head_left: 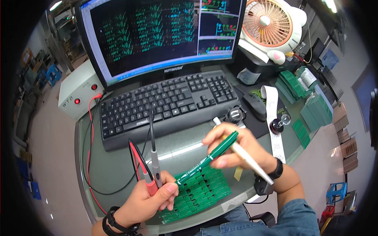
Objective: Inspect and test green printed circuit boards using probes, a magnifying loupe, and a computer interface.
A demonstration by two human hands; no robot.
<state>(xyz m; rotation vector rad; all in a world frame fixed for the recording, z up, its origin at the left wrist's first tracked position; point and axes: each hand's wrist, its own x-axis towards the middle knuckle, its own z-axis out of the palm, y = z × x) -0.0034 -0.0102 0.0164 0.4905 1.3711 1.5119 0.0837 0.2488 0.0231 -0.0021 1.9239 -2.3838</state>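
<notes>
My left hand [143, 200] is closed round a red test probe [151, 186] and a grey test probe [156, 169], whose tips are hidden. Between my two hands slants a green marker pen [223, 147]; its lower end meets the fingers of my left hand, and its thicker upper end is in the grip of my right hand [250, 143]. A slim white stick-like tool [254, 164] also rests in the right hand, slanting toward the wrist. Beneath both hands lies a green panel of circuit boards [210, 188] at the table's near edge.
A black keyboard [165, 100] and a monitor [157, 39] stand ahead. Probe leads run to a white box [80, 92] at left. A mouse [254, 106], a paper strip [272, 118], a fan [271, 23] and stacked green boards [315, 112] are at right.
</notes>
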